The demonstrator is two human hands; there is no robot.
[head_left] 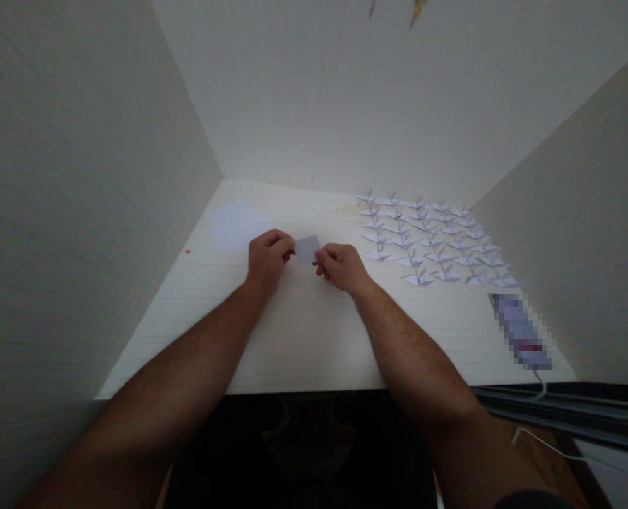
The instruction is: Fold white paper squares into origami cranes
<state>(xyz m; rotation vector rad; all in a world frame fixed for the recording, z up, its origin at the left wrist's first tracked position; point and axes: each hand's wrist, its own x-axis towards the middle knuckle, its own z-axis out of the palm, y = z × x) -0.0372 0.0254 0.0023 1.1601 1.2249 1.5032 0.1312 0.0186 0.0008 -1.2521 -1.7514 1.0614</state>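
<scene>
A small folded piece of white paper [307, 249] is held just above the pale tabletop [303, 332] between both hands. My left hand [267, 258] pinches its left edge with closed fingers. On the other side, my right hand [341, 267] pinches the right edge, fingers curled. A flat sheet of pale paper [235, 223] lies on the table just beyond my left hand.
Several folded paper cranes [430, 240] sit in rows at the back right of the table. A blurred-out phone [520, 331] with a white cable lies near the right front edge. White walls close in on three sides. A tiny red speck [187, 251] marks the left.
</scene>
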